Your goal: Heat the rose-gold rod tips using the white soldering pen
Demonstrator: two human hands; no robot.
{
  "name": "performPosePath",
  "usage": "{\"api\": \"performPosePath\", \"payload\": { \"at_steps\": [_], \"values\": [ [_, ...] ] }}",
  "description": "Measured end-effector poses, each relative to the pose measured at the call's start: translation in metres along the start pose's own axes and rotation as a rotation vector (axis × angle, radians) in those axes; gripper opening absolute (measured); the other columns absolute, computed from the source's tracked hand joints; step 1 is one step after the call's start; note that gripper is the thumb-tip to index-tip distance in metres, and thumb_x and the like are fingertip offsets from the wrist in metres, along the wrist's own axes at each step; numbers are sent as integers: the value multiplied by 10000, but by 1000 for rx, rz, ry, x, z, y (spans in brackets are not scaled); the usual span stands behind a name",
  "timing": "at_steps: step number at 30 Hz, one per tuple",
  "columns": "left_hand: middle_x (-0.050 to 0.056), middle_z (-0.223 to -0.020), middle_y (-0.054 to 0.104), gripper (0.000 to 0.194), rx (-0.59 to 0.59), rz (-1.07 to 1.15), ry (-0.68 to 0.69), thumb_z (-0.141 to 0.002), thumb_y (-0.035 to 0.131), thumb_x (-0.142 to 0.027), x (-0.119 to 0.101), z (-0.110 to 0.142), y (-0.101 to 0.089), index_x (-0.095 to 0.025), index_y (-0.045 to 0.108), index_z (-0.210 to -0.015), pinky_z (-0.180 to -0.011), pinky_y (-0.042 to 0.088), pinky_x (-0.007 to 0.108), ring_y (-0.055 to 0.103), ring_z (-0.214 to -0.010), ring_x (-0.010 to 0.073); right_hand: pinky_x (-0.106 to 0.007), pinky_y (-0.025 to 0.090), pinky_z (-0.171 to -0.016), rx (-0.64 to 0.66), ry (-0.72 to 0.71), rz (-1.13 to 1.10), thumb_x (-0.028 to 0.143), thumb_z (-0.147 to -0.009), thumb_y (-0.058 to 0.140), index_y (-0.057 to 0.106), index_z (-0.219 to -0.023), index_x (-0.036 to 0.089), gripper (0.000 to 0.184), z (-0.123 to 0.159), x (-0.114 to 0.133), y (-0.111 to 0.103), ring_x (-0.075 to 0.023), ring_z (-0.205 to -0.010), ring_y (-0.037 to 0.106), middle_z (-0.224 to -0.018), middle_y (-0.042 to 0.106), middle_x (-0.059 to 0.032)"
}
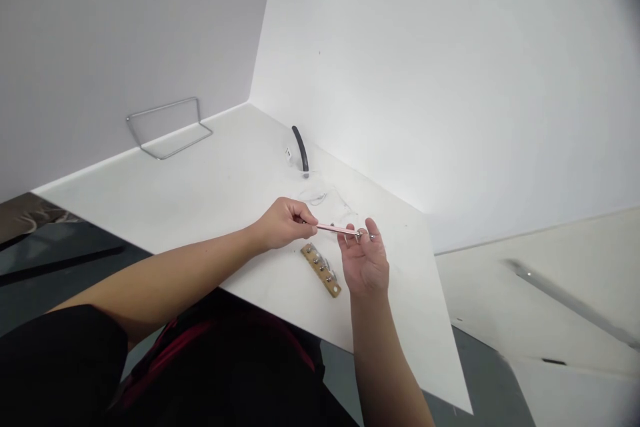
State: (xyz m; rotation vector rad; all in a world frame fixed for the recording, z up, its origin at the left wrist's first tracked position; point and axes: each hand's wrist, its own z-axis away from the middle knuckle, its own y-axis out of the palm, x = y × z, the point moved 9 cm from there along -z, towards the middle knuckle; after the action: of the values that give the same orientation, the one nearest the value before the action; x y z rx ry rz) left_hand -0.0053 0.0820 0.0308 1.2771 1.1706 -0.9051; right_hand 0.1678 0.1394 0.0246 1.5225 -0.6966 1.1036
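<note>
My left hand (286,221) is closed in a pinch around one end of a thin, pinkish, straight strip (336,229). The strip reaches across to my right hand (366,263), palm turned up, where its far end meets a small shiny metal part (359,233). The fingers and thumb of my right hand are curled about that metal part; its exact kind is too small to make out. Below the strip, a tan block (321,271) with several small metal pieces along it lies on the white table (250,173).
Behind my hands, clear thin plastic (315,196) lies on the tabletop. A curved black handle-like piece (301,152) is farther back near the wall. At the left, a bent metal wire frame (170,130) leans against the grey panel (125,27).
</note>
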Motion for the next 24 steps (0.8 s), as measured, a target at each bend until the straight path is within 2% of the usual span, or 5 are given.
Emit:
{"api": "performPosePath", "payload": {
  "at_steps": [7, 10, 14, 18, 24],
  "values": [
    [12, -550, 611, 62, -3, 78, -28, -623, 685, -152, 6, 0, 0, -127, 646, -664, -531, 419, 241, 545, -521, 101, -474, 379, -947, 59, -24, -34, 275, -711, 630, 526, -1041, 291, 347, 7, 3, 9, -188, -963, 575, -885, 582, 10],
    [4, -542, 609, 57, -33, 112, -26, -616, 683, -132, 6, -1, -5, -132, 636, -648, -540, 427, 242, 550, -517, 101, -462, 393, -913, 21, -52, 20, 302, -724, 602, 506, -1081, 250, 374, 5, 4, -3, -184, -929, 580, -894, 591, -9],
    [0, -545, 610, 48, -65, 108, -8, -623, 675, -127, 2, -2, -12, -139, 634, -644, -552, 427, 243, 556, -524, 102, -430, 417, -854, -172, -281, 483, 225, -653, 653, 500, -1086, 181, 462, -6, 26, -43, -190, -852, 580, -816, 613, -25],
    [-6, -538, 601, 46, -91, 89, 24, -628, 680, -143, -2, -3, -17, -144, 636, -638, -571, 436, 253, 561, -522, 103, -428, 440, -805, -224, -368, 1129, 253, -708, 567, 493, -1134, 173, 441, -23, 37, -63, -226, -858, 575, -861, 619, -56],
    [-3, -559, 603, 77, -119, 81, 47, -605, 708, -158, 4, -4, -23, -145, 644, -645, -556, 440, 258, 553, -514, 106, -455, 318, -957, 291, -498, 1803, 214, -744, 510, 482, -1187, 156, 448, -39, 5, -24, -288, -1134, 417, -1176, 528, -128]
  ]
}}
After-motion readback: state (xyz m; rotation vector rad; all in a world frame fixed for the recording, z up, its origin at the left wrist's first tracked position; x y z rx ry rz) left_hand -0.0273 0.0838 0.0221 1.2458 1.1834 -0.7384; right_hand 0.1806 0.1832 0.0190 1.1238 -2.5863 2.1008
